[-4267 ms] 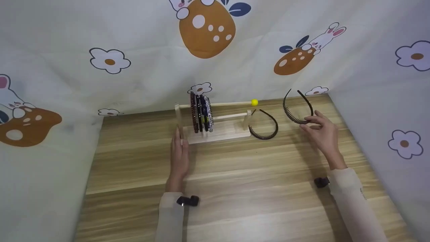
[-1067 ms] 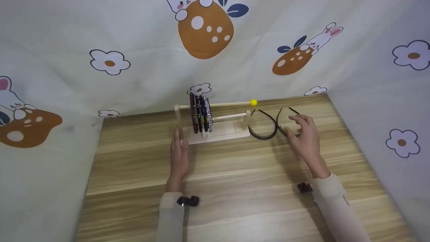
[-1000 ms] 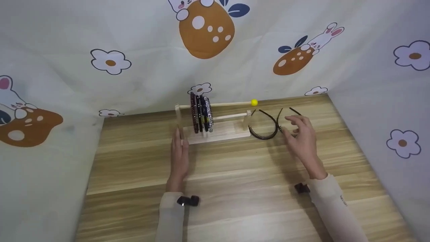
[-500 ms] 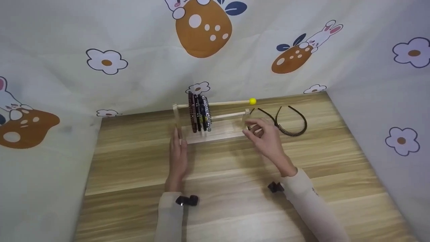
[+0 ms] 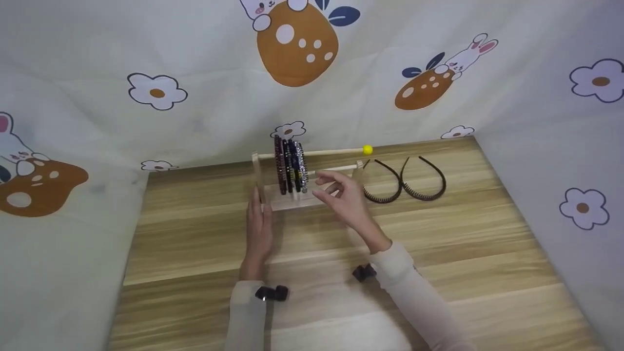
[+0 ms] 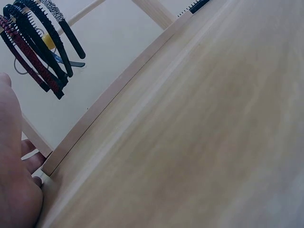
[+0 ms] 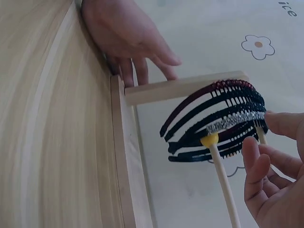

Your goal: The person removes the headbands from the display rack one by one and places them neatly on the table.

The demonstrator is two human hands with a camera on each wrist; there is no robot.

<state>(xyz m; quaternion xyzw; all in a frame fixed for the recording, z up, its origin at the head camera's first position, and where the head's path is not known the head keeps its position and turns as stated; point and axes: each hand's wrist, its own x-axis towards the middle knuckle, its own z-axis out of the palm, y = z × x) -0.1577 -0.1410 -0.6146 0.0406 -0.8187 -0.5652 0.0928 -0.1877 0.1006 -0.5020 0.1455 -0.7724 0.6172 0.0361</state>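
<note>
Headbands gathered in a row on a wooden rack, a hand at either side.

Left hand [image 5: 258,229] rests with straightened fingers against the upright at the left end of the rack [image 5: 280,201]; right hand [image 5: 348,202] holds nothing, thumb and forefinger parted, near the silver headband [image 7: 232,122] at the row's right end, though whether a fingertip touches it I cannot tell. The row of headbands [image 5: 291,168], dark red, black and silver, sits toward the rack's left, well apart from the yellow ball [image 5: 368,150] tipping the upper rod. Right of the rack, two dark toothed headbands [image 5: 444,181] lie side by side on the worktop [image 5: 302,263].
</note>
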